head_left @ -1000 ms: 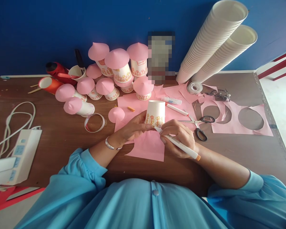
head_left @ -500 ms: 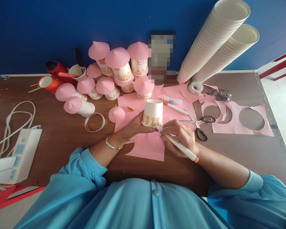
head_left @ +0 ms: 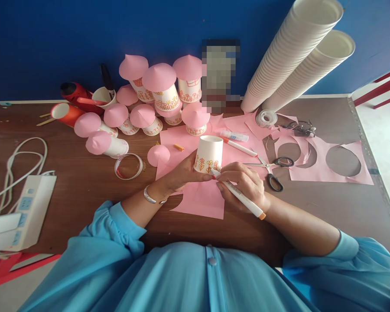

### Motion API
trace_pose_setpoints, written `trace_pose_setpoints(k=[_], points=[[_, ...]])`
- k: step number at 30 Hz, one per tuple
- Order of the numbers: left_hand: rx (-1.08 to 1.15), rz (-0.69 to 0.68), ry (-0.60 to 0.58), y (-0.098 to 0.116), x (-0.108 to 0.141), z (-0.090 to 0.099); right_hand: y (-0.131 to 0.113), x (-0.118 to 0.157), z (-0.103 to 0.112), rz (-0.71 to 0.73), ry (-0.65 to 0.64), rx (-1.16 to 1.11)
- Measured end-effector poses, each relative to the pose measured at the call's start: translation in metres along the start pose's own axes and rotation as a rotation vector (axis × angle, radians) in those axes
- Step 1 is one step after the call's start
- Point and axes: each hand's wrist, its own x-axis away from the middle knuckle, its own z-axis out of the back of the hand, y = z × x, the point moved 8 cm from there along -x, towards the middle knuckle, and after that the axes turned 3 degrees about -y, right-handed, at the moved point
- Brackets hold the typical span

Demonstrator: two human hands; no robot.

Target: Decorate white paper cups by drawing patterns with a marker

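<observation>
Scissors [head_left: 268,165] lie right of the cup [head_left: 209,151], seemingly partly on paper [head_left: 236,158].

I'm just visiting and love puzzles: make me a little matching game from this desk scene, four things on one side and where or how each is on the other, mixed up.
Column one
1. Left hand
2. Scissors
3. Right hand
4. Power strip

Column two
A. Holding a white marker with an orange end
B. At the far left of the table
C. Holding a white cup with flowers drawn on it
D. Lying with its blades open

Right pairs: 1-C, 2-D, 3-A, 4-B
</observation>
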Motion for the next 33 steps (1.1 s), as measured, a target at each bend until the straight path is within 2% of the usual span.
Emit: trace_pose_setpoints(k=[12,19,33], points=[[-0.015,-0.026,-0.034,0.0031,0.0004,-0.0037,0.0004,-0.0024,0.0060,-0.046,0.041,0.032],[0.001,-0.008,0.001,0.0020,0.0012,-0.0016,-0.0048,-0.0027,0.0053,0.027,0.036,0.001],[-0.101,0.005,0.041,0.0034,0.0013,-0.0019,-0.0014,-0.0016,0.0026,-0.011,0.020,0.024]])
